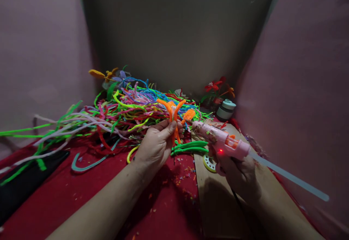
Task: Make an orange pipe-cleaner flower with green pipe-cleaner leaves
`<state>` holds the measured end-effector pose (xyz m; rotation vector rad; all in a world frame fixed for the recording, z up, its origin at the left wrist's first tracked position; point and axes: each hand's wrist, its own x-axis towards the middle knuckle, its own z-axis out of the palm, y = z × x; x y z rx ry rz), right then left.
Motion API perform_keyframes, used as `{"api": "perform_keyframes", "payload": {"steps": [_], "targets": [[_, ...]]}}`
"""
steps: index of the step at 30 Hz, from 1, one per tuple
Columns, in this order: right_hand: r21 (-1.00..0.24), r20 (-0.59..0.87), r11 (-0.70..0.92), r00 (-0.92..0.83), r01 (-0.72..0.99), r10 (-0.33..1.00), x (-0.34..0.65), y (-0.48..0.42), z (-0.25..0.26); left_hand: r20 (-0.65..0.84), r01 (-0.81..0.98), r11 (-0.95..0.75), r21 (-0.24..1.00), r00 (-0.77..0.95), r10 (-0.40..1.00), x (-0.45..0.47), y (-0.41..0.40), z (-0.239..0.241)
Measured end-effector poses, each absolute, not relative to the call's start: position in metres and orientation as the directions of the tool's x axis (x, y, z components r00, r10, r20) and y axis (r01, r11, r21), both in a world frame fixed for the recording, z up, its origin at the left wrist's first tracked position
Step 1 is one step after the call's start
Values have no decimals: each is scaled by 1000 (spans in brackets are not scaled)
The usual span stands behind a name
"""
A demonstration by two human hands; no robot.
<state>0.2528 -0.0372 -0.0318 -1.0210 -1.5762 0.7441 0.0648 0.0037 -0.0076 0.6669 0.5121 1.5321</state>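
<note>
Between the thumb and fingers of my left hand [156, 143] is an orange pipe-cleaner flower [172, 111], its petals spread upward and a thin dark stem pointing down. My right hand [241, 176] is wrapped round the handle of a pink hot glue gun [218, 138] with a red light glowing on its side. A long translucent glue stick [291, 174] juts out of the gun's back end. The nozzle points left toward the flower, apart from it. A loose orange petal shape [189, 115] shows just right of the flower; whether it is attached I cannot tell.
A heap of coloured pipe cleaners [136, 105] spreads behind my hands on a red cloth [109, 200]. Green leaf shapes [191, 147] and a tape roll [209, 163] lie by a cardboard sheet [218, 203]. Farther back stand a lidded jar [226, 110] and red flowers [213, 86].
</note>
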Motion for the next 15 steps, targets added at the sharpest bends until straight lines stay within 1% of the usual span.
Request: {"api": "perform_keyframes", "payload": {"steps": [4, 9, 12, 15], "targets": [[-871, 427, 432, -76, 234, 901, 253, -38, -32, 113, -728, -83, 681, -8, 994, 65, 3, -8], [-846, 444, 439, -56, 304, 894, 253, -39, -31, 103, -740, -74, 668, -7, 995, 65, 4, -7], [-849, 434, 425, -44, 314, 900, 253, -40, -29, 100, -733, -73, 676, -7, 995, 65, 4, -7], [-837, 454, 436, -27, 331, 891, 252, -41, -28, 97, -724, -72, 686, -7, 995, 65, 3, -7]]}}
